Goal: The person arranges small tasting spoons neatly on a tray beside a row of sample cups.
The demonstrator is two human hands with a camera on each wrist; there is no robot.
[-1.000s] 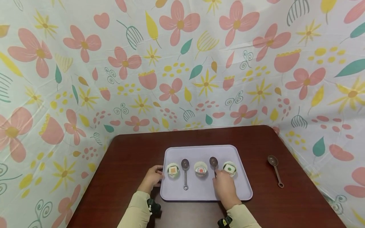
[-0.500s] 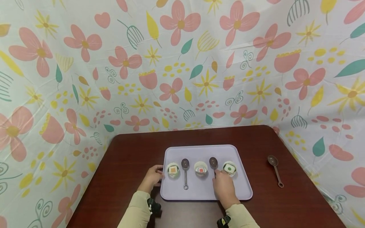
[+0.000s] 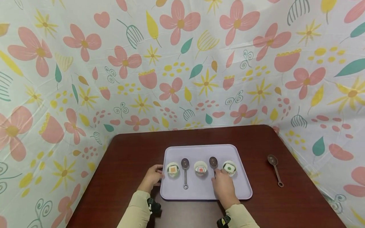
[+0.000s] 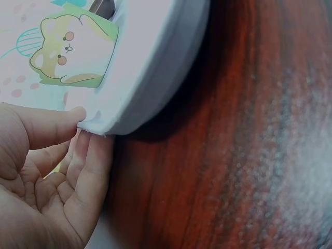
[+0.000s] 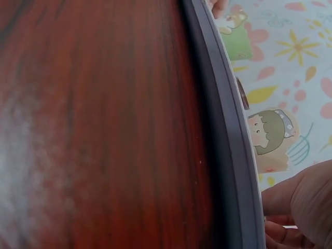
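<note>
My left hand (image 3: 151,178) pinches the left edge of a pale lilac tray (image 3: 199,194); in the left wrist view the thumb lies over its rim (image 4: 116,122), fingers beneath. On the tray, my right hand (image 3: 224,187) holds the handle of a brown spoon (image 3: 213,161), bowl pointing away. That grip is mostly cut off in the right wrist view. Three small cartoon-printed cups stand in a row: the left cup (image 3: 173,175) holds a white block with an orange square, the middle cup (image 3: 201,174) one with red, the right cup (image 3: 233,173) one with green.
A second brown spoon (image 3: 185,164) lies between the left and middle cups. Right of the tray, another brown spoon (image 3: 273,161) lies on the dark red wooden table (image 3: 134,152). A flower-patterned cloth (image 3: 176,63) hangs behind and around the table.
</note>
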